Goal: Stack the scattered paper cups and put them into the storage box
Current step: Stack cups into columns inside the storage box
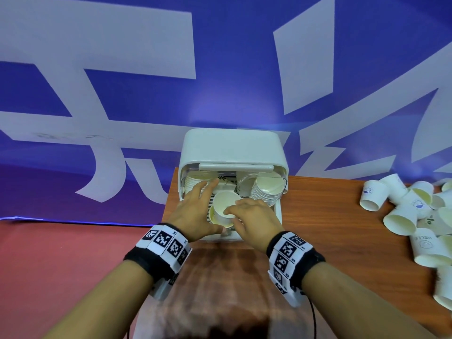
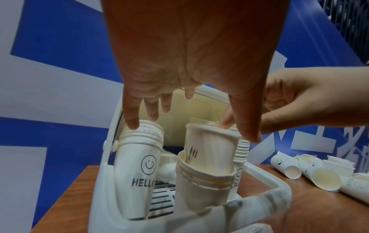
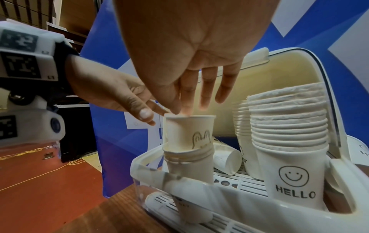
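Inside the open white storage box [image 1: 278, 211] on the wooden worktop [image 1: 342, 216], the right hand [image 1: 254, 220] pinches the rim of a paper cup [image 3: 188, 132] with thumb and fingertips, the cup half nested in a short stack [image 3: 188, 164]. The left hand [image 1: 193, 211] hovers beside it with straight, spread fingers, holding nothing. Taller "HELLO" stacks [image 3: 289, 141] stand alongside. Scattered cups [image 1: 401, 211] lie at the worktop's right end.

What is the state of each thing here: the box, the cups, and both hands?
storage box: lid open, stacks standing inside
top cup: upright, only partly nested in the middle stack
tall stack: upright in the box
loose cups: scattered on the table
right hand: fingertips on the top cup's rim
left hand: open beside the stack
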`<action>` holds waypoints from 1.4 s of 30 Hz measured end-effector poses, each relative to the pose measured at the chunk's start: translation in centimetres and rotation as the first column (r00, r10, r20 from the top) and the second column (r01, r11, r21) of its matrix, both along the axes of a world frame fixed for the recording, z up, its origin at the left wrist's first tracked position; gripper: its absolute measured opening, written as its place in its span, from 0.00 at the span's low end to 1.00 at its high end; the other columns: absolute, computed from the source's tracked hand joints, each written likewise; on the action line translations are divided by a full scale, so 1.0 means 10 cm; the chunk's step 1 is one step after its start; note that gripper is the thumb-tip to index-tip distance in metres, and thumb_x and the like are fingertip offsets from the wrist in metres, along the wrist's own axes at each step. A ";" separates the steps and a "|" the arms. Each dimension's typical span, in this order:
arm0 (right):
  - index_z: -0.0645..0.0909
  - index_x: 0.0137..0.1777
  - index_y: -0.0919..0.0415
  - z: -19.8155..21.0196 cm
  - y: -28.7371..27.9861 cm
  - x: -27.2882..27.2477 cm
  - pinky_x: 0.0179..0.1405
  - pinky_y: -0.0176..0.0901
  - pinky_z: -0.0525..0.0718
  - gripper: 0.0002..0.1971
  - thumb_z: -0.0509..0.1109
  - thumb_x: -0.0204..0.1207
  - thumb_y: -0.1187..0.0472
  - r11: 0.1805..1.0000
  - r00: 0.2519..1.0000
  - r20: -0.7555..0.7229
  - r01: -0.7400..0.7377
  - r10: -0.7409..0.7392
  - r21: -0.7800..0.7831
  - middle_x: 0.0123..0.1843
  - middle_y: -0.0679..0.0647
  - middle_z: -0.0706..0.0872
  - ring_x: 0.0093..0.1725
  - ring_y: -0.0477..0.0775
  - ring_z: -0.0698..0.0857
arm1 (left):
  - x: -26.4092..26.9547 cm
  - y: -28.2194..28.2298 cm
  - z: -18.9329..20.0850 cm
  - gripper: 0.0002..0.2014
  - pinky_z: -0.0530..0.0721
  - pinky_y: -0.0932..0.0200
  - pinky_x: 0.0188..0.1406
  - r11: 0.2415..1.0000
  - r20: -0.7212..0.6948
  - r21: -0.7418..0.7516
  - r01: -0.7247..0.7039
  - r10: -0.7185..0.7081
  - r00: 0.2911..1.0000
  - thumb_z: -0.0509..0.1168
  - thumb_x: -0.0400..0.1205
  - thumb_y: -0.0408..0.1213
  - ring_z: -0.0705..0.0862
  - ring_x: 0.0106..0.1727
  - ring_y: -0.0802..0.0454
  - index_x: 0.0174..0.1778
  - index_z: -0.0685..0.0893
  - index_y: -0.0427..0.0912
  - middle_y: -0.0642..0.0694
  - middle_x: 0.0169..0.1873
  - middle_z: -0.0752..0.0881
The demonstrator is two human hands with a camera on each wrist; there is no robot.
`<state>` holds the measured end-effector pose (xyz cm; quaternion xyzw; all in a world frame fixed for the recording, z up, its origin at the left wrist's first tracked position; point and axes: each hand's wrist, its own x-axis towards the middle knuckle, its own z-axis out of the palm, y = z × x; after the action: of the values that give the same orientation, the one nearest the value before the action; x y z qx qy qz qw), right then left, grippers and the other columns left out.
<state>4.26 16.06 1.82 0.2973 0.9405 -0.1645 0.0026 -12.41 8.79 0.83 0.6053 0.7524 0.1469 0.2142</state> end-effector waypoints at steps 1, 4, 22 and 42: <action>0.77 0.68 0.51 0.00 0.00 0.02 0.71 0.45 0.63 0.17 0.60 0.80 0.59 1.000 1.000 -0.015 0.000 0.000 -0.011 0.71 0.50 0.79 0.74 0.52 0.71 | 0.01 0.00 0.02 0.57 0.52 0.46 0.78 1.000 0.004 -0.001 0.000 0.000 1.000 0.76 0.66 0.57 0.55 0.81 0.50 0.82 0.45 0.54 0.48 0.81 0.54; 0.76 0.69 0.50 0.05 -0.01 0.11 0.71 0.45 0.63 0.18 0.61 0.80 0.59 0.999 0.999 -0.040 0.024 -0.025 -0.033 0.74 0.45 0.75 0.73 0.50 0.70 | 0.04 0.01 0.09 0.53 0.50 0.48 0.78 1.000 0.021 -0.011 0.001 -0.001 1.000 0.75 0.68 0.57 0.54 0.82 0.51 0.82 0.47 0.54 0.49 0.81 0.54; 0.79 0.64 0.49 0.12 -0.09 1.99 0.64 0.49 0.77 0.15 0.66 0.78 0.55 0.881 0.885 -0.070 0.444 -0.459 -0.162 0.67 0.47 0.79 0.64 0.49 0.78 | 1.44 0.26 0.21 0.24 0.72 0.49 0.69 0.957 0.130 0.190 0.220 -0.246 0.960 0.65 0.77 0.49 0.73 0.69 0.50 0.70 0.73 0.52 0.51 0.67 0.77; 0.81 0.60 0.50 -0.03 0.22 5.43 0.57 0.47 0.79 0.14 0.70 0.75 0.57 0.752 0.801 0.005 0.565 -0.599 -0.339 0.58 0.49 0.85 0.55 0.50 0.82 | 4.81 0.51 -0.35 0.39 0.72 0.45 0.70 0.869 0.194 -0.174 0.464 -0.432 0.881 0.71 0.71 0.57 0.70 0.72 0.48 0.77 0.61 0.57 0.51 0.73 0.69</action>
<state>58.60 18.24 1.53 0.5619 0.7595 -0.3243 -0.0490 35.70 13.89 -2.69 0.7241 0.5842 0.0557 0.3624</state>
